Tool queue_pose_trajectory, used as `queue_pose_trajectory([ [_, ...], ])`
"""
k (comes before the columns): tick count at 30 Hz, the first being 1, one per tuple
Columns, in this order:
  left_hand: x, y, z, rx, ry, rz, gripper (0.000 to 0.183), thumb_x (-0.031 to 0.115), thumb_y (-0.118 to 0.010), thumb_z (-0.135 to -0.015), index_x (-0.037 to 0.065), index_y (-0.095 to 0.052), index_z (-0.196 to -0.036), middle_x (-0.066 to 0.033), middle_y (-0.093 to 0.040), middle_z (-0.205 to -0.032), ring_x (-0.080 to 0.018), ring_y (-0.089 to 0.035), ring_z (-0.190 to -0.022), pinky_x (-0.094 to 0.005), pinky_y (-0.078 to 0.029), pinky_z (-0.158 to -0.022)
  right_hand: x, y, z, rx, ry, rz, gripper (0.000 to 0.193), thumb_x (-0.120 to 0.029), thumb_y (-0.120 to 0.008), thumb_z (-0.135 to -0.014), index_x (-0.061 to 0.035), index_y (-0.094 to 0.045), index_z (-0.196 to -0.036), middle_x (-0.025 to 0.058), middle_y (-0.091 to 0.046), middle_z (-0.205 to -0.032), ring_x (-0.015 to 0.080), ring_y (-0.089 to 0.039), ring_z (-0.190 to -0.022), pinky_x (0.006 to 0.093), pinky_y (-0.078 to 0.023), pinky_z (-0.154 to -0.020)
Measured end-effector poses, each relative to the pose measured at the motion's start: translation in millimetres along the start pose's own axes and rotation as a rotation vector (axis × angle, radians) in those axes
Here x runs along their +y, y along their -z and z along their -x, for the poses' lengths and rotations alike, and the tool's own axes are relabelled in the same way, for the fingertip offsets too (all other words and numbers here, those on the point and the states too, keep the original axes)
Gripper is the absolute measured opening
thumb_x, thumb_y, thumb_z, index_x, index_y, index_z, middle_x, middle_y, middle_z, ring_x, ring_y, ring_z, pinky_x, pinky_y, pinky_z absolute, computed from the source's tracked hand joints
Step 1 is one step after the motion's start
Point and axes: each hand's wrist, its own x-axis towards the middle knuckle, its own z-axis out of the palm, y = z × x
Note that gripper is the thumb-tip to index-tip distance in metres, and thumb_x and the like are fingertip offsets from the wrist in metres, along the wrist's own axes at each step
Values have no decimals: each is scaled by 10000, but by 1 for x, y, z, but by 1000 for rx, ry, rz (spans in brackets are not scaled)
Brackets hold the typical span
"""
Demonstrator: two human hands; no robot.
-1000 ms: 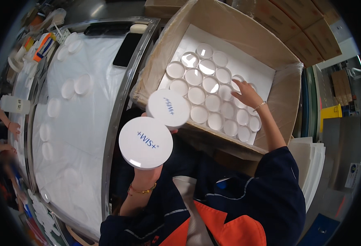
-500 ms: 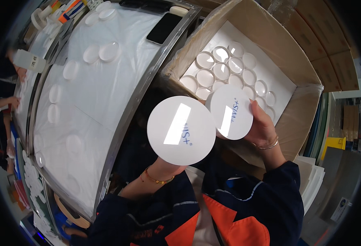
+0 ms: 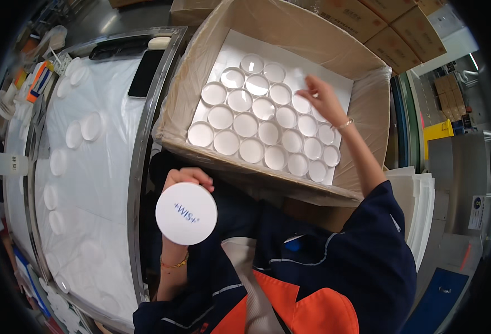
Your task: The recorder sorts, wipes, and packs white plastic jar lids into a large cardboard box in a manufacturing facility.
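Blue lettering (image 3: 186, 212) marks the round white disc (image 3: 187, 231). The open brown cardboard box (image 3: 368, 108) has a white base sheet (image 3: 336, 83). The long-sleeved fabric jacket (image 3: 370, 256) is navy, with orange panels (image 3: 323, 313) and thin pale lines (image 3: 227, 289).

From above, the way lies open to the bare strip (image 3: 326, 77) along the far edge of the carton (image 3: 187, 83), while raised walls (image 3: 370, 117) bar its sides and white dishes (image 3: 269, 133) crowd its near edge.
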Motion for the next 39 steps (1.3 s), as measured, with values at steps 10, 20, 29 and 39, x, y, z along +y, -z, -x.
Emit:
queue_pose_trajectory([
  [10, -1, 10, 20, -36, 79, -39, 339, 350, -622, -919, 39, -488, -948, -140, -620, -835, -157, -629, -742, -252, -545, -723, 197, 1, 66, -319, -395, 708, 174, -80, -590, -799, -66, -620, -970, 193, -543, -1146, 382, -602, -978, 440, -510, -845],
  [20, 15, 1, 24, -71, 90, -428, 362, 79, -681, -705, -13, -573, -1038, -100, -588, -992, -151, -568, -872, -245, -445, -774, 139, -6, 72, -478, -312, 651, 496, -241, -621, -844, 7, -506, -1258, 239, -543, -1252, 380, -536, -1129, 449, -452, -924],
  [29, 36, -48, -21, 103, 113, -1014, 153, 15, -645, -840, -14, -603, -985, -78, -603, -710, -96, -499, -546, -246, -434, -527, -209, 13, 54, -819, 35, -511, 599, -320, -619, -894, -70, -370, -1378, 132, -580, -1131, 211, -584, -987, 334, -476, -830],
  [39, 57, -10, 7, 173, 197, -701, 301, 24, -567, -899, 9, -548, -1199, -60, -646, -939, -73, -553, -767, -202, -448, -658, 114, -32, -66, 234, -382, -385, 313, -101, -520, -917, -62, -515, -1227, 117, -633, -809, 143, -593, -483, 266, -487, -399],
])
